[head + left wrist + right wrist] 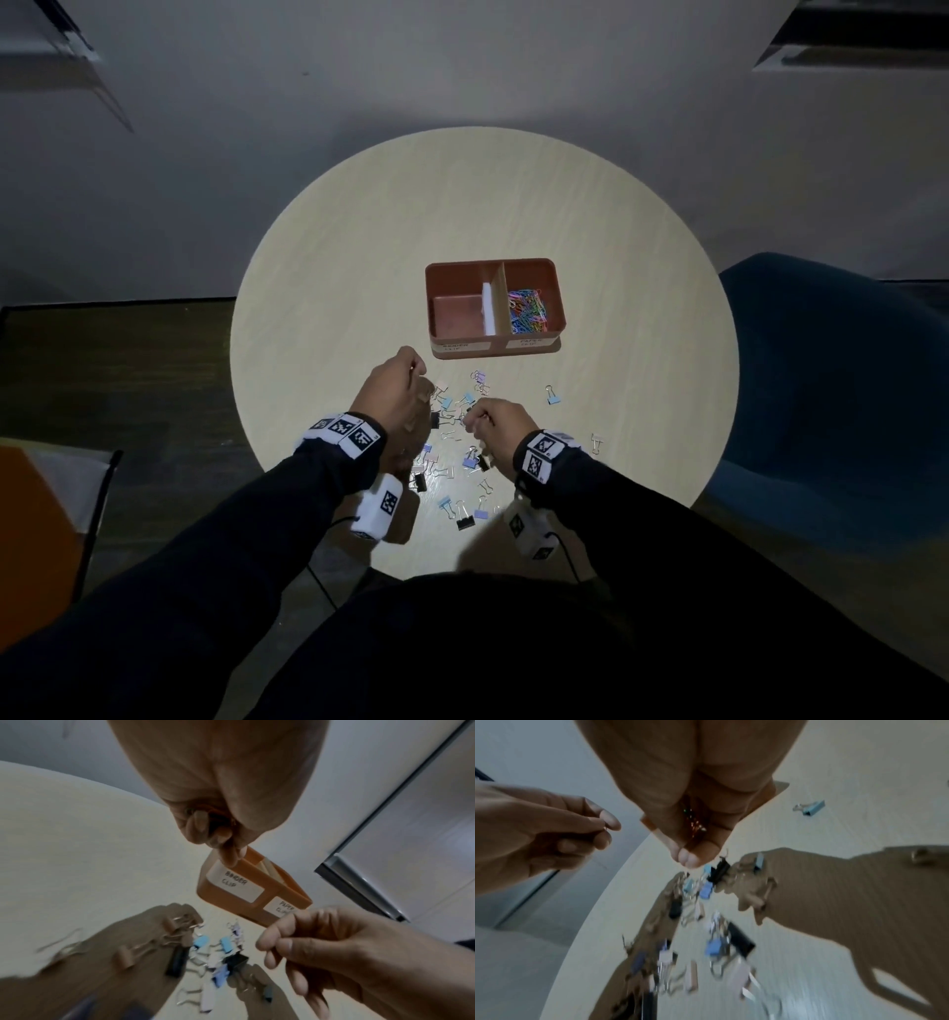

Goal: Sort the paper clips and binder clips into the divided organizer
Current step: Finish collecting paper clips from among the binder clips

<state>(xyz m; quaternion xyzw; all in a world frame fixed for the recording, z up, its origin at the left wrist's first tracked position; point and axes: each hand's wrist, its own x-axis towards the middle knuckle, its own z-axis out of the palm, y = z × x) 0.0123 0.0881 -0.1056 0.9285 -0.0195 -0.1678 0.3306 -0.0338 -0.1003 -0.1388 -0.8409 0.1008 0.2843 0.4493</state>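
While binder clips (452,457) lie scattered on table (328,288) below organizer (493,349): lift by folded wire handles, carry to bare left compartment labelled for binder clips; paper clips (528,308) already in right compartment. Left hand (395,390): grip curled, pinching something small and dark, likely a clip. Right hand (495,419): grip curled, fingertips pressed together; contents cannot be told.

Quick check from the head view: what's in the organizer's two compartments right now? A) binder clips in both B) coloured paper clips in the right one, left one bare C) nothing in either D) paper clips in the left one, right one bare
B: in the organizer the right compartment holds the coloured paper clips, while the left compartment shows only its bare floor.
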